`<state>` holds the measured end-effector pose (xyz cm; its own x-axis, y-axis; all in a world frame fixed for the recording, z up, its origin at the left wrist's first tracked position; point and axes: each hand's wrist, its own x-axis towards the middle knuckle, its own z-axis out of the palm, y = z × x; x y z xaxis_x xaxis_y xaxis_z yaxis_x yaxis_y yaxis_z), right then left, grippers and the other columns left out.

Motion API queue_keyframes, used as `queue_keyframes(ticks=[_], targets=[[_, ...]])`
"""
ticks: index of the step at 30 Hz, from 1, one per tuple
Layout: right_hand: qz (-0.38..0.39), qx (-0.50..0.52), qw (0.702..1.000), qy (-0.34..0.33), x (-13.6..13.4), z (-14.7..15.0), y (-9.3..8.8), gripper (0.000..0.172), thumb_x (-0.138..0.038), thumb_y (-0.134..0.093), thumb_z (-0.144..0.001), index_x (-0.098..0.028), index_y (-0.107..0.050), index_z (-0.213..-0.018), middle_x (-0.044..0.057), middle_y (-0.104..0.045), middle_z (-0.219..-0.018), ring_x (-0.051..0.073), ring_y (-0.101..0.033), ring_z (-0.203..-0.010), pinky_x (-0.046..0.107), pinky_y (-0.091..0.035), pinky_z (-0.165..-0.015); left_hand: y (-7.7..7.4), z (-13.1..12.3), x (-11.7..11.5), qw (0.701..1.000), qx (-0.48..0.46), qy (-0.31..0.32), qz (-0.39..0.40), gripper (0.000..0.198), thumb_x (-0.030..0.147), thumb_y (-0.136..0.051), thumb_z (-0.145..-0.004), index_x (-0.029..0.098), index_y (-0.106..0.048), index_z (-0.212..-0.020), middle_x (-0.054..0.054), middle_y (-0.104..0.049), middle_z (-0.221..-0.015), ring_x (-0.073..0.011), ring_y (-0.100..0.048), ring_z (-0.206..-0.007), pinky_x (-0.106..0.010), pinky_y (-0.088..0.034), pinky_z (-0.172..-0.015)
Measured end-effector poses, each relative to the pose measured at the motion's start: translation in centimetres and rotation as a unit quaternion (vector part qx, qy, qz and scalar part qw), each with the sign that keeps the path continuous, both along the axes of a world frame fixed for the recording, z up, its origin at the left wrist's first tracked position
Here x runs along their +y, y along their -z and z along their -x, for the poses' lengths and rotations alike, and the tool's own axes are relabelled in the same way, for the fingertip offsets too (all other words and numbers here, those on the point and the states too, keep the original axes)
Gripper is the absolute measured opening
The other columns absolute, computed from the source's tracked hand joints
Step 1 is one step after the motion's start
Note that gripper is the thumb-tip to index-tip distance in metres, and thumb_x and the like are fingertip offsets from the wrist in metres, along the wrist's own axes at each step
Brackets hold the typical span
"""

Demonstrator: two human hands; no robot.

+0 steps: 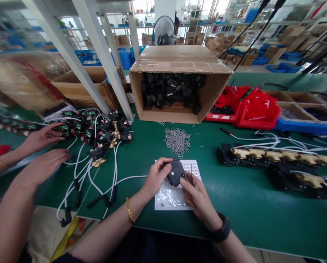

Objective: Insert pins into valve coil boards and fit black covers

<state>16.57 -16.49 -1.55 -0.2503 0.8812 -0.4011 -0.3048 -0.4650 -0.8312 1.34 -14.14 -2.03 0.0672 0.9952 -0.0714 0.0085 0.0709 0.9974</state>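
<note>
Both of my hands hold a black plastic housing (176, 173) with a small silver round spot on its face. My left hand (156, 178) grips its left side, thumb on top. The thumb of my right hand (198, 195) presses the lower right corner, its other fingers curled and partly hidden. Directly below lies a white sheet (160, 200) with rows of small silver rounds, partly under clear plastic. A thin dark rod (191, 168) shows beside my right fingers; whether I hold it cannot be made out. Just beyond the sheet lies a pile of small screws (177, 141).
A carton (180, 116) of black housings lies on its side at the back. Red bins (258, 118) stand right of it. Brass-fitted assemblies (278, 156) with white cables lie right. At left, a co-worker's hands (47, 162) reach toward wired assemblies (97, 131) near a metal post (103, 54).
</note>
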Motion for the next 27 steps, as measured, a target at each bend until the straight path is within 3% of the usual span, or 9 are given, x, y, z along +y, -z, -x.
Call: queue_keyframes(ticks=[9,13,15,17,20,23,27], targets=[[-0.027,-0.06,0.997,0.036,0.2,0.2,-0.4,0.041,-0.037,-0.075,-0.065,-0.018,-0.059,-0.098,0.002,-0.06,-0.074,0.008,-0.045,-0.043,0.018,-0.027,-0.032,0.1,0.1,-0.1,1.0,-0.011,0.014,0.008,0.037,0.046,-0.05,-0.084,0.016,-0.057,-0.107,-0.007,-0.062,-0.104,-0.0219,-0.057,-0.096,-0.032,-0.044,-0.082],[-0.029,-0.071,0.996,0.034,0.3,0.3,-0.2,0.042,-0.038,-0.076,-0.063,-0.017,-0.059,-0.095,0.004,-0.062,-0.081,0.01,-0.05,-0.047,0.018,-0.031,-0.034,0.1,0.4,-0.1,1.0,-0.008,0.01,0.005,0.041,0.05,-0.045,-0.085,0.016,-0.056,-0.106,-0.008,-0.061,-0.106,-0.0228,-0.056,-0.1,-0.034,-0.043,-0.086],[-0.033,-0.074,0.996,0.038,0.2,0.5,0.1,0.043,-0.038,-0.077,-0.062,-0.017,-0.058,-0.094,0.005,-0.063,-0.085,0.009,-0.049,-0.047,0.018,-0.03,-0.033,0.3,0.8,0.0,0.999,-0.013,0.041,-0.012,0.049,0.055,-0.043,-0.084,0.017,-0.053,-0.112,-0.009,-0.059,-0.111,-0.024,-0.054,-0.105,-0.036,-0.041,-0.09],[-0.035,-0.072,0.996,0.047,0.1,0.9,0.3,0.044,-0.038,-0.076,-0.062,-0.017,-0.057,-0.096,0.006,-0.063,-0.089,0.008,-0.048,-0.046,0.017,-0.028,-0.032,0.5,1.1,-0.1,0.995,-0.009,0.086,-0.042,0.069,0.061,-0.058,-0.071,0.018,-0.044,-0.122,-0.011,-0.054,-0.119,-0.0263,-0.052,-0.109,-0.038,-0.04,-0.094],[-0.034,-0.058,0.996,0.052,-0.1,1.6,0.6,0.045,-0.04,-0.075,-0.063,-0.017,-0.056,-0.098,0.007,-0.063,-0.091,0.008,-0.049,-0.047,0.017,-0.027,-0.031,0.9,1.1,-0.1,0.99,0.073,0.098,-0.074,0.093,0.041,-0.082,-0.05,0.019,-0.034,-0.127,-0.012,-0.047,-0.125,-0.0282,-0.05,-0.111,-0.041,-0.039,-0.095],[-0.036,-0.049,0.997,0.05,-0.1,2.0,0.7,0.046,-0.039,-0.075,-0.064,-0.018,-0.055,-0.099,0.007,-0.063,-0.092,0.009,-0.05,-0.048,0.017,-0.03,-0.032,1.1,0.7,-0.1,0.982,0.157,0.06,-0.086,0.077,0.02,-0.075,-0.056,0.019,-0.036,-0.122,-0.011,-0.047,-0.123,-0.0265,-0.05,-0.108,-0.042,-0.04,-0.093],[-0.059,-0.079,0.994,0.037,0.1,1.7,0.9,0.043,-0.04,-0.07,-0.068,-0.017,-0.055,-0.101,0.008,-0.063,-0.092,0.012,-0.055,-0.052,0.02,-0.038,-0.036,1.5,0.4,0.1,0.981,0.168,0.045,-0.088,0.077,0.017,-0.074,-0.056,0.019,-0.034,-0.122,-0.011,-0.047,-0.121,-0.0259,-0.051,-0.107,-0.042,-0.041,-0.092]])
